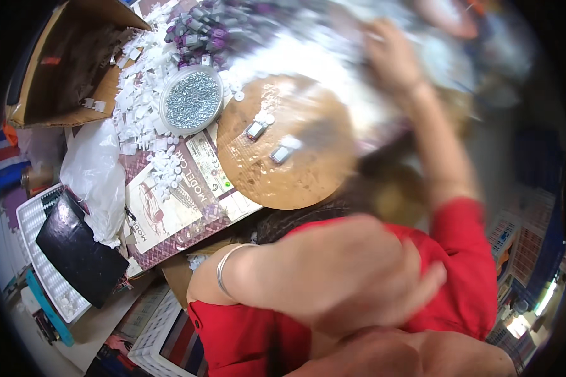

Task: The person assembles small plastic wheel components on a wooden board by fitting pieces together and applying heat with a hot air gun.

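Two small grey units [282,154] sit on our round brown board [283,185] at the bench [204,217] near edge, prob. for easy reach; screw tub [192,100] just beside, likely for quick picking. L hand [365,270] blurred before our red shirt [465,276], R hand [390,53] blurred toward bench right edge; can't tell either grip

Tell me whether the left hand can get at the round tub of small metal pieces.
Probably yes: the left hand is raised before the red shirt, off the table, but the tub stands uncovered, and nothing visible seems to block the way.
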Demonstrator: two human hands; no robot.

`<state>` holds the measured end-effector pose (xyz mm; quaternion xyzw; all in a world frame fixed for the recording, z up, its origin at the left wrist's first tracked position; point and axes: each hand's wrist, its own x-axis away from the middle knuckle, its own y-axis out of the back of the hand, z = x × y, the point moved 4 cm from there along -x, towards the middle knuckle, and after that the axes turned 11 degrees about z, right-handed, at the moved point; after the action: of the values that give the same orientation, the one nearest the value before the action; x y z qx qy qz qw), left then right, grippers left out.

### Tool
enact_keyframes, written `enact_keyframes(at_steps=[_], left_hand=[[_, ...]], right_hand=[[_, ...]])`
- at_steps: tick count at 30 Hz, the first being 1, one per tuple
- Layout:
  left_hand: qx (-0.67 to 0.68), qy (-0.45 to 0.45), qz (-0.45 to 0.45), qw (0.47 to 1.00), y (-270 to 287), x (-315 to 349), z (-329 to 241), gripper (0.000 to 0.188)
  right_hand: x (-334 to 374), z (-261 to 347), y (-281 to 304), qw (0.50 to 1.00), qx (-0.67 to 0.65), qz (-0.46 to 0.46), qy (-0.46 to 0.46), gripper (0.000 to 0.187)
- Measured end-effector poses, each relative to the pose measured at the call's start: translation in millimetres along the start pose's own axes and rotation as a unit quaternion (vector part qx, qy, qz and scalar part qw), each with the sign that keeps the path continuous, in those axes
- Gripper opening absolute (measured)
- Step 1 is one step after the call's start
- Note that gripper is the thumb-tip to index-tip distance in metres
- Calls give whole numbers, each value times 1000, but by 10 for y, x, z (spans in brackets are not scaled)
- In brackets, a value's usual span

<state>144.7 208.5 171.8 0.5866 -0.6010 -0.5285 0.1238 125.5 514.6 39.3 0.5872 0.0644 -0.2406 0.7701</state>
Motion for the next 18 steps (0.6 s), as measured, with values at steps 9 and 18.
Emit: enact_keyframes(at_steps=[9,18], left_hand=[[108,69,-72,989,336,505,46,24],[0,436,-213,874,-125,1180,993,36]], right_hand=[[-851,-602,-214,941,258,118,-186,38],[-388,16,-107,997,2,35,65,21]])
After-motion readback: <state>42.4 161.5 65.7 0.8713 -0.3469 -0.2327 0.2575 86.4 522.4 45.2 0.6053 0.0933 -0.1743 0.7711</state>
